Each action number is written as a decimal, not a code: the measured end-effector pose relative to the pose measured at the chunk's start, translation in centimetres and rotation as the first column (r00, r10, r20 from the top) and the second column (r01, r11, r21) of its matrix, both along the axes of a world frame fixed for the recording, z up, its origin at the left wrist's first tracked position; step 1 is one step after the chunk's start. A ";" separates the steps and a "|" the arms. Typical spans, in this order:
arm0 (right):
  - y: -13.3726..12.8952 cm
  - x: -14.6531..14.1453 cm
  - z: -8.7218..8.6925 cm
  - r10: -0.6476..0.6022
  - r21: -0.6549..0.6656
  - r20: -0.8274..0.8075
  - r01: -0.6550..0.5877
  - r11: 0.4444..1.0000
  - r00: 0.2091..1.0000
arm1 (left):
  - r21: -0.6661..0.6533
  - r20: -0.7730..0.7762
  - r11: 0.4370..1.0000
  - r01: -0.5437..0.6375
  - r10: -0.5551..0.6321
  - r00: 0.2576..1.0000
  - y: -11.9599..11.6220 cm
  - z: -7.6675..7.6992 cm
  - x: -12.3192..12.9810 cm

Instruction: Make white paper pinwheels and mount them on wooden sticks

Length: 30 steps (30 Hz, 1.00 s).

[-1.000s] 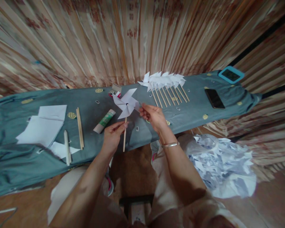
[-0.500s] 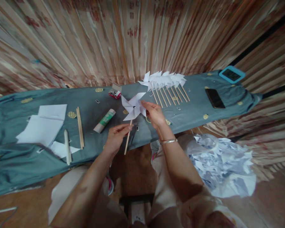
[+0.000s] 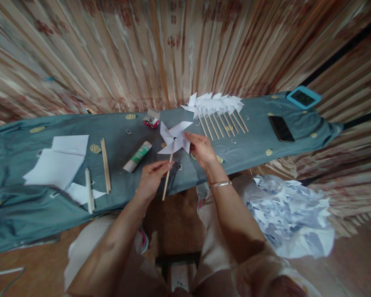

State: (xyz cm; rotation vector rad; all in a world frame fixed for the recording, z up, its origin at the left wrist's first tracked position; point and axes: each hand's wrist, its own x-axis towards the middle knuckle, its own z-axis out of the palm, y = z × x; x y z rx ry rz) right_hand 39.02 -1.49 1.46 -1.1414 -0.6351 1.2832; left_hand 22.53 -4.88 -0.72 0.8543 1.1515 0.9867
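Observation:
A white paper pinwheel (image 3: 174, 139) with a pin at its centre is held up over the table's front part. My left hand (image 3: 153, 175) is closed round its wooden stick (image 3: 166, 182), thumb and fingers pinching just below the blades. At the right-hand blade, my right hand (image 3: 200, 149) is closed with thumb and forefinger on the paper; the blade partly hides behind the fingertips. Just behind the pinwheel stands an opened small red box (image 3: 151, 123) with shiny pins inside. A glue stick (image 3: 137, 156) with a green label lies left of it.
Several finished pinwheels (image 3: 216, 103) lie in a row at the back. Paper sheets (image 3: 58, 165), wooden sticks (image 3: 105, 167) and a white pen-like tool (image 3: 89, 192) lie left. A phone (image 3: 280, 128) and blue-framed clock (image 3: 303, 97) are right. A bag of paper scraps (image 3: 290, 214) stands below.
The pinwheel's blades have turned slightly about the pin under my right hand. My left hand keeps its grip on the stick. The whole view has shifted a little.

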 end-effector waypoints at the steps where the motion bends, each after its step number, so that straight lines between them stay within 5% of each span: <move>1: 0.0 0.0 0.0 -0.001 0.002 0.000 0.001 1.000 1.000 | -0.001 0.005 1.000 -0.004 0.004 1.000 0.0 0.0 0.0; 30: -0.6 -0.1 0.6 0.033 -0.076 0.027 -0.031 0.997 0.999 | 0.013 0.003 0.997 -0.082 0.082 0.997 0.3 0.0 0.4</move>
